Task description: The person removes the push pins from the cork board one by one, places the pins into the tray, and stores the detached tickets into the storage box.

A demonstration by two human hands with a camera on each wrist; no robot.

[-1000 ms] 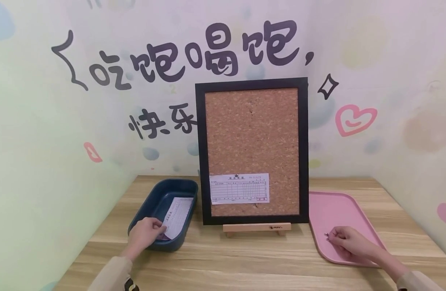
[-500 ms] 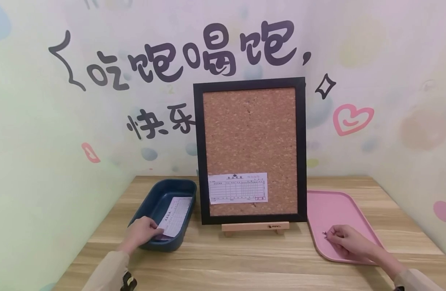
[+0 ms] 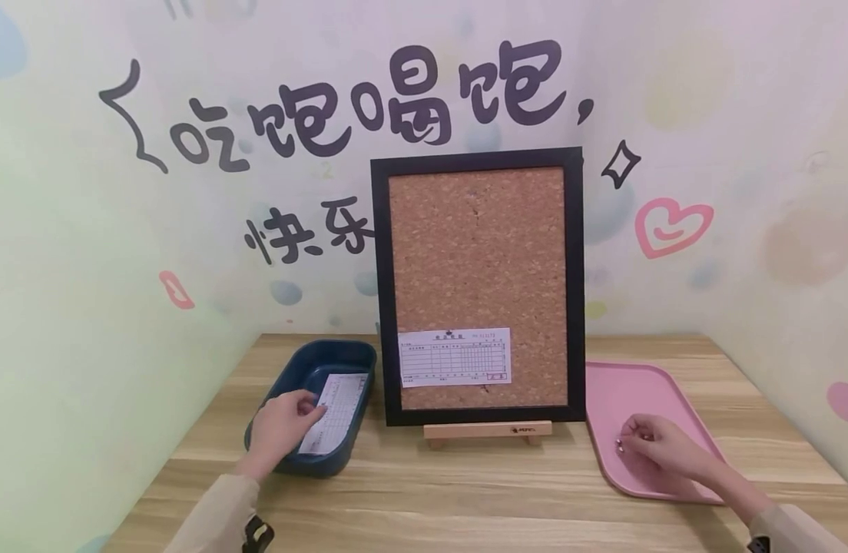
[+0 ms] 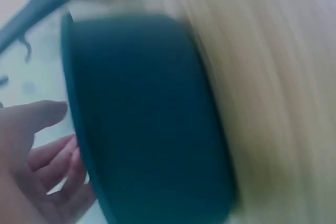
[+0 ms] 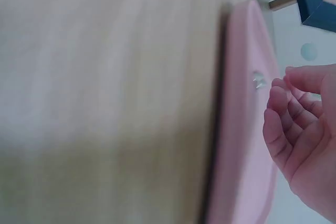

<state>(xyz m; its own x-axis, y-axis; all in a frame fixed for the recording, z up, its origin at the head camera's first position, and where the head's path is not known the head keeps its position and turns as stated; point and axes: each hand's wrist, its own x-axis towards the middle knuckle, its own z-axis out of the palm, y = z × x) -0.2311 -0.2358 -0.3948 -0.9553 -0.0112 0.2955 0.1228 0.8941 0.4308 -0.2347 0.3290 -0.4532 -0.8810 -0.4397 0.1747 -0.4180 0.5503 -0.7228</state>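
In the head view my left hand (image 3: pixel 282 422) reaches into a dark blue tray (image 3: pixel 341 349), its fingertips over the left edge of a printed receipt slip (image 3: pixel 334 426) lying there. The left wrist view shows its thumb (image 4: pixel 50 113) apart from loosely curled fingers, behind the tray's blurred outer wall (image 4: pixel 147 119). My right hand (image 3: pixel 662 445) hovers over a pink tray (image 3: pixel 645 384), close beside small shiny metal pieces (image 5: pixel 259 80). Its thumb meets the index fingertip while the other fingers curl; I cannot tell whether something tiny is pinched between them.
A black-framed corkboard (image 3: pixel 479 269) stands between the trays on a small wooden stand (image 3: pixel 489 430). Another receipt slip (image 3: pixel 455 357) sits low on its cork. Everything rests on a wood-grain table (image 3: pixel 465 499), with a printed wall sheet (image 3: pixel 313 307) behind it.
My left hand has moved from the slip's near corner up and away along its left edge, and more of the near corner shows. The right hand has stayed by the shiny pieces, rising slightly.
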